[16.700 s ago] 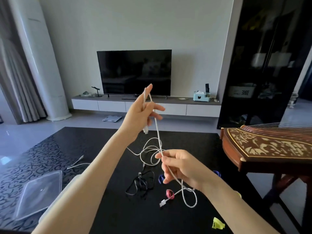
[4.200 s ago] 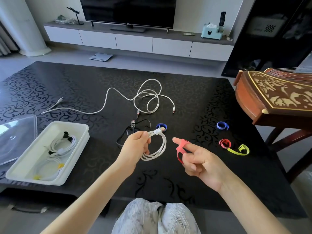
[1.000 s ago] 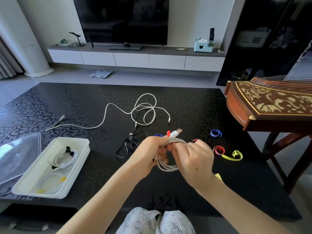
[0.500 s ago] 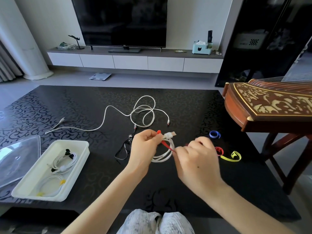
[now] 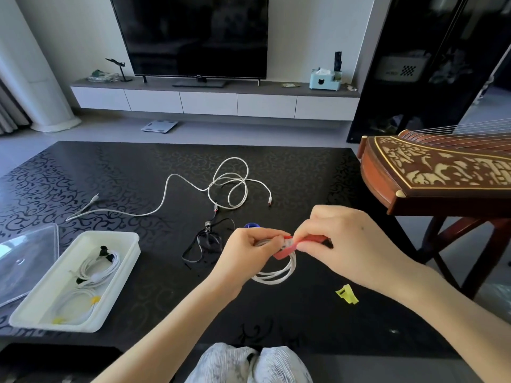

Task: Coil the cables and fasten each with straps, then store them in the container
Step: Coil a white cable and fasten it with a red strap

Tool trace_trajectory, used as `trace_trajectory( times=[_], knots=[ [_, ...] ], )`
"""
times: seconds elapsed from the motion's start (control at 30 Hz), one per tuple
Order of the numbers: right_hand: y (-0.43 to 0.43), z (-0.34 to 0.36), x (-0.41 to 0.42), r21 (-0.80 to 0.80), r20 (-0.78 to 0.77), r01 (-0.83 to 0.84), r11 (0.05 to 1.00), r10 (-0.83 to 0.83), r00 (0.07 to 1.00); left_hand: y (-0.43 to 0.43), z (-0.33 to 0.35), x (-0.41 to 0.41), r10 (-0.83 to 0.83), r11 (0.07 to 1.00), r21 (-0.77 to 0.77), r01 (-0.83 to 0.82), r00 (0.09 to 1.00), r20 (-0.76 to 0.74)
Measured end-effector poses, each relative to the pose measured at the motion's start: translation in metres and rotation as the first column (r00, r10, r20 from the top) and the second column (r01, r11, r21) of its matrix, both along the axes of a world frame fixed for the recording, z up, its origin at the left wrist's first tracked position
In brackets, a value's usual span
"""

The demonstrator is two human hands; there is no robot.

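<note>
My left hand [image 5: 246, 252] grips the top of a coiled white cable [image 5: 279, 273] above the black table [image 5: 290, 172]. A red strap [image 5: 284, 251] wraps around the coil's top, and my right hand [image 5: 343, 239] pinches its free end, pulled to the right. A long loose white cable [image 5: 221, 186] lies farther back on the table, with a small black cable [image 5: 206, 244] in front of it. A white container [image 5: 130, 244] at the left holds two strapped white coils.
A clear lid [image 5: 25, 261] lies left of the container. A blue strap [image 5: 251, 225] peeks out behind my left hand and a yellow strap [image 5: 347, 294] lies at the near right. A wooden zither [image 5: 442, 172] on a stand borders the table's right edge.
Over the last second the red strap has come around the coil's top and my right hand now pulls its end to the right. The coil has dropped slightly.
</note>
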State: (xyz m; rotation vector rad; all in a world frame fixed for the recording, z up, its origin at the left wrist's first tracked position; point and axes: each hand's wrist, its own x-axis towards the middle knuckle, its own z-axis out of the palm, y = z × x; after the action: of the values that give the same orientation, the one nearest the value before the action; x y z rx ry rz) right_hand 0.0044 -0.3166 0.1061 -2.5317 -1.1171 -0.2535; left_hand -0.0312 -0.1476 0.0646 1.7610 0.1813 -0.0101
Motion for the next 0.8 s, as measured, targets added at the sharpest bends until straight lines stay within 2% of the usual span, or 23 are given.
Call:
trace_trajectory(
  times=[0.13, 0.27, 0.43, 0.57, 0.8],
  knots=[
    [0.000, 0.013, 0.003, 0.167, -0.258, 0.011, 0.986, 0.033, 0.965, -0.002, 0.005, -0.003, 0.032, 0.999, -0.035, -0.031, 0.999, 0.006],
    [-0.006, 0.026, 0.005, 0.325, -0.479, -0.051, 0.944, 0.211, 0.852, 0.001, 0.007, -0.006, 0.099, 0.989, -0.106, -0.099, 0.995, -0.004],
    [0.012, 0.026, 0.003, 0.429, -0.398, 0.017, 0.903, 0.172, 0.901, -0.002, 0.019, -0.011, 0.057, 0.978, -0.203, -0.051, 0.998, 0.027],
    [0.022, 0.033, 0.002, 0.413, -0.267, -0.037, 0.910, 0.160, 0.950, -0.001, 0.026, -0.016, 0.052, 0.973, -0.228, -0.030, 0.994, 0.092],
    [0.032, 0.041, 0.006, 0.415, -0.224, -0.063, 0.908, 0.169, 0.960, 0.004, 0.033, -0.021, 0.070, 0.961, -0.274, -0.025, 0.985, 0.155]
  ],
)
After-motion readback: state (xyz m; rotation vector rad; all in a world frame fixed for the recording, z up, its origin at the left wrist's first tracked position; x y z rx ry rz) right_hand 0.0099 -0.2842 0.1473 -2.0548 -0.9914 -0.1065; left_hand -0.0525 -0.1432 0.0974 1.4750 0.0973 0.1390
